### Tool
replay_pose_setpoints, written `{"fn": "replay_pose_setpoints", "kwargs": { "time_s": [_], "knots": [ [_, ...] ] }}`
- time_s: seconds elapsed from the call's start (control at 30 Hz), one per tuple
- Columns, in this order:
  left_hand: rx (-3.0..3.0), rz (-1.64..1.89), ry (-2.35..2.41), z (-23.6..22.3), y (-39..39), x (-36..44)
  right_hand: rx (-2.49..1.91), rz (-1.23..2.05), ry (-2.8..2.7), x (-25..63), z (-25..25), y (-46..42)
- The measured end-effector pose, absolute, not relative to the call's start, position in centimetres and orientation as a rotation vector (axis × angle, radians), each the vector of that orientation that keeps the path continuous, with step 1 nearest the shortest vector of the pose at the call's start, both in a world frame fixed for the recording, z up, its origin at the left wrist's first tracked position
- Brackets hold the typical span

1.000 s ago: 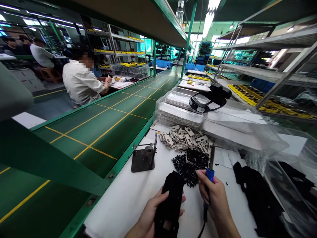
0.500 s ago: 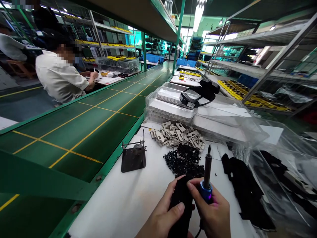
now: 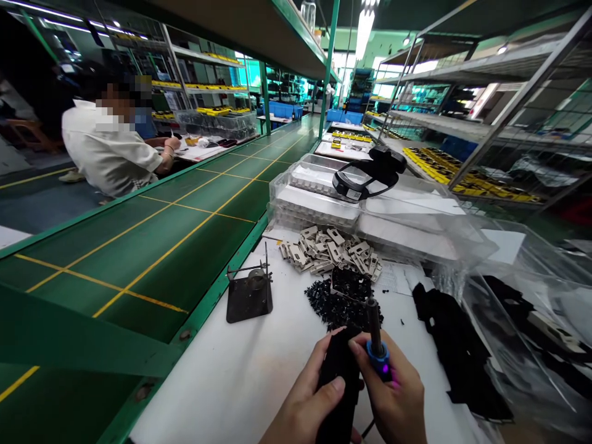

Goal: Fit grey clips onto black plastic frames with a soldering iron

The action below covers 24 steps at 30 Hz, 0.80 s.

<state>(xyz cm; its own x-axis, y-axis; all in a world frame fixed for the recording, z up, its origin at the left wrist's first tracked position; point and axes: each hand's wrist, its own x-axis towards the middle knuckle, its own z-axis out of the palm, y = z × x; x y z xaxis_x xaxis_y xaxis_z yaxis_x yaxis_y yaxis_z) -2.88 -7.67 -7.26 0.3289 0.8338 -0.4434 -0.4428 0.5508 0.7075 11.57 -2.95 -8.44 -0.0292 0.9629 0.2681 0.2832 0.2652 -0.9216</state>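
Left hand (image 3: 308, 401), grip clenched, is holding a black moulded plastic part (image 3: 340, 385) near the tabletop's near edge, its thumb lying across the part's face. Right hand (image 3: 395, 394), grip clenched, is holding a corded soldering iron (image 3: 375, 345) tip-up, just beside the part. Step in hand, as judged: heat work on the part, with the next move calling for the tip to be turned onto it. Lying on the tabletop (image 3: 208, 382) beyond the hands: small black pieces (image 3: 335, 305), beige plastic pieces (image 3: 328, 250), a black iron stand (image 3: 250, 296) to the left, and black cut sheets (image 3: 456, 345) to the right. A co-worker (image 3: 108, 148) is sitting far left.
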Motion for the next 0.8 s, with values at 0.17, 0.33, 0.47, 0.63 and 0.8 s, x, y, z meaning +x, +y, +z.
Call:
{"fn": "replay_pose_setpoints", "kwargs": {
  "time_s": [0.17, 0.33, 0.47, 0.63, 0.8],
  "knots": [
    [0.492, 0.891, 0.879, -7.2, -7.7, -2.5, -1.203, 0.804, -1.507, 11.8, -8.6, -3.0],
    [0.531, 0.868, 0.909, -7.0, -7.1, -2.0, -1.171, 0.759, -1.531, 12.1, -9.3, -2.8],
    [0.634, 0.901, 0.986, -7.2, -6.4, -1.6, -1.082, 0.649, -1.573, 12.2, -10.3, -2.7],
    [0.978, 0.966, 1.145, -7.4, -5.6, -1.5, -1.047, 0.594, -1.636, 12.3, -11.1, -2.4],
    [1.183, 0.859, 1.328, -6.7, -4.7, -1.3, -1.086, 0.651, -1.631, 12.8, -11.3, -2.0]
  ]
}}
